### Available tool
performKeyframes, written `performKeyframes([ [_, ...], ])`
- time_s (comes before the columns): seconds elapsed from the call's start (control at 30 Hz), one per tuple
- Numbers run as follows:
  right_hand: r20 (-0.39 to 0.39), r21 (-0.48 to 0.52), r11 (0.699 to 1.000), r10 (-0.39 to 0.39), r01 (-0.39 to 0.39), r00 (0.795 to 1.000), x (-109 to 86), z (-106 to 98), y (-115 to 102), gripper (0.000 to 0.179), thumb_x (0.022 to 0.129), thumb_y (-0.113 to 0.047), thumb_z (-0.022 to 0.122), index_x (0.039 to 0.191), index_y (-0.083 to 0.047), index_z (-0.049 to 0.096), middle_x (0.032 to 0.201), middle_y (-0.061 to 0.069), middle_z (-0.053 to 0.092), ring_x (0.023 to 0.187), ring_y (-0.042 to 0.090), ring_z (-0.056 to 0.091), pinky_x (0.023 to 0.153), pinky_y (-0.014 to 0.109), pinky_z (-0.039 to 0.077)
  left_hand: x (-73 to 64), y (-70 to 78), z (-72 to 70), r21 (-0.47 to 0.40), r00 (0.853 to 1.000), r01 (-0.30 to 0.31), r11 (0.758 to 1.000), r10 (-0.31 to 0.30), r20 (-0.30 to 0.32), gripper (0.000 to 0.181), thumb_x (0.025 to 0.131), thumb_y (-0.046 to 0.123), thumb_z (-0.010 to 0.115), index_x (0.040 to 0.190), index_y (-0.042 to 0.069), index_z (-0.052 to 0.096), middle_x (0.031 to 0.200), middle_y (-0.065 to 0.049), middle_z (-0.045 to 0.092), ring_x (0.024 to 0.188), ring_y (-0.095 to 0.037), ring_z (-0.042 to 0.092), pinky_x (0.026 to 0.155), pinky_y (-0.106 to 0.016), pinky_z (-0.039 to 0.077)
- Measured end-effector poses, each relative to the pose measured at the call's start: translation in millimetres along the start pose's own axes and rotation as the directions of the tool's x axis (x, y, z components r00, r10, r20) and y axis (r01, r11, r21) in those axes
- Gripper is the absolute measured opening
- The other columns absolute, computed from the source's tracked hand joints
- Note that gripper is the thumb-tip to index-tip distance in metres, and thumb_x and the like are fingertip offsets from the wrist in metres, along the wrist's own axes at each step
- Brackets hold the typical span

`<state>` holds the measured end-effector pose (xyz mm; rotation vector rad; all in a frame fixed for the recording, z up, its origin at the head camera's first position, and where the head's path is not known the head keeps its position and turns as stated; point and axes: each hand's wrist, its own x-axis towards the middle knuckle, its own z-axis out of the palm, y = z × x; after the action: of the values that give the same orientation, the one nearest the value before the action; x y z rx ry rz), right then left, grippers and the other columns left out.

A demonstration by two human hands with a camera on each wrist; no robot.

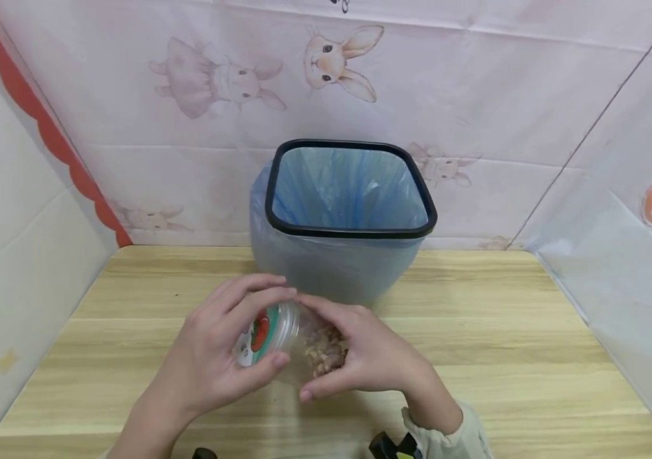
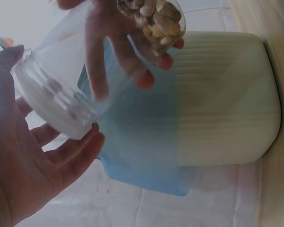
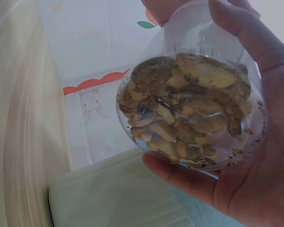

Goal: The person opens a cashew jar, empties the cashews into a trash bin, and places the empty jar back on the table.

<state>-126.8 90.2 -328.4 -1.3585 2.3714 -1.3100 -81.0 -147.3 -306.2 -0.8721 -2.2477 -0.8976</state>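
Note:
A clear plastic jar (image 1: 307,322) is held tilted between both hands above the table, in front of the bin. Its lid (image 1: 261,333) bears a white, green and red label, and my left hand (image 1: 202,357) grips it with fingers and thumb around the rim. My right hand (image 1: 380,354) holds the jar's body near its base. Brown, lumpy nut-like pieces (image 3: 189,111) lie gathered at the base end, with small crumbs beside them. In the left wrist view the lid end (image 2: 54,99) looks to be on the jar.
A pale bin (image 1: 343,268) with a black rim and a blue bag liner (image 1: 355,191) stands at the back of the wooden table (image 1: 492,344). Rabbit-printed cloth (image 1: 217,166) hangs behind it. Dark objects (image 1: 395,446) show at the front edge.

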Motion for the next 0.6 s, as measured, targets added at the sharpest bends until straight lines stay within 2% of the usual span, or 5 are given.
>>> performKeyframes([
  [0.13, -0.006, -0.017, 0.999, -0.042, 0.042, 0.999, -1.0, -0.5, 0.7, 0.105, 0.065, -0.040, 0.094, 0.152, -0.034, 0.035, 0.145, -0.016, 0.051, 0.126, 0.007, 0.055, 0.105, 0.032, 0.046, 2.7, 1.4, -2.6, -0.036, 0.996, -0.079, 0.996, 0.080, 0.026, 0.060, 0.087, 0.059, 0.067, 0.134, 0.022, 0.062, 0.137, -0.001, 0.058, 0.120, -0.020, 0.057, 0.086, -0.037, 0.055],
  [0.23, -0.004, -0.010, 0.997, -0.083, 0.083, 0.997, -0.5, -0.8, 1.0, 0.104, 0.065, -0.038, 0.094, 0.152, -0.031, 0.037, 0.141, -0.014, 0.054, 0.122, 0.008, 0.057, 0.103, 0.033, 0.048, 5.2, 3.3, -3.7, -0.085, 0.984, -0.175, 0.981, 0.177, 0.023, 0.059, 0.089, 0.056, 0.066, 0.134, 0.019, 0.062, 0.137, -0.006, 0.058, 0.119, -0.023, 0.057, 0.094, -0.033, 0.051],
  [0.3, 0.004, 0.007, 0.995, -0.103, 0.103, 0.995, -0.1, -1.3, 0.8, 0.103, 0.066, -0.036, 0.094, 0.152, -0.029, 0.038, 0.140, -0.013, 0.055, 0.121, 0.009, 0.058, 0.102, 0.034, 0.049, 6.3, 4.5, -3.8, -0.110, 0.975, -0.218, 0.970, 0.221, 0.016, 0.054, 0.091, 0.052, 0.066, 0.133, 0.018, 0.063, 0.136, -0.008, 0.059, 0.118, -0.024, 0.058, 0.098, -0.028, 0.047],
  [0.43, 0.021, 0.050, 0.991, -0.122, 0.121, 0.992, 0.2, -2.3, -0.3, 0.106, 0.066, -0.031, 0.094, 0.153, -0.027, 0.035, 0.143, -0.011, 0.054, 0.123, 0.010, 0.057, 0.103, 0.037, 0.048, 6.6, 4.8, -4.0, -0.128, 0.969, -0.244, 0.961, 0.246, -0.002, 0.047, 0.093, 0.046, 0.066, 0.130, 0.017, 0.065, 0.130, -0.010, 0.061, 0.115, -0.023, 0.059, 0.099, -0.021, 0.043],
  [0.6, 0.024, 0.053, 0.990, -0.130, 0.128, 0.991, 0.5, -2.2, -0.6, 0.106, 0.066, -0.031, 0.094, 0.153, -0.026, 0.035, 0.143, -0.010, 0.054, 0.122, 0.011, 0.058, 0.103, 0.038, 0.049, 7.1, 2.7, -3.6, -0.126, 0.966, -0.257, 0.958, 0.256, -0.022, 0.045, 0.093, 0.044, 0.067, 0.128, 0.016, 0.066, 0.126, -0.010, 0.063, 0.112, -0.023, 0.060, 0.096, -0.020, 0.044],
])
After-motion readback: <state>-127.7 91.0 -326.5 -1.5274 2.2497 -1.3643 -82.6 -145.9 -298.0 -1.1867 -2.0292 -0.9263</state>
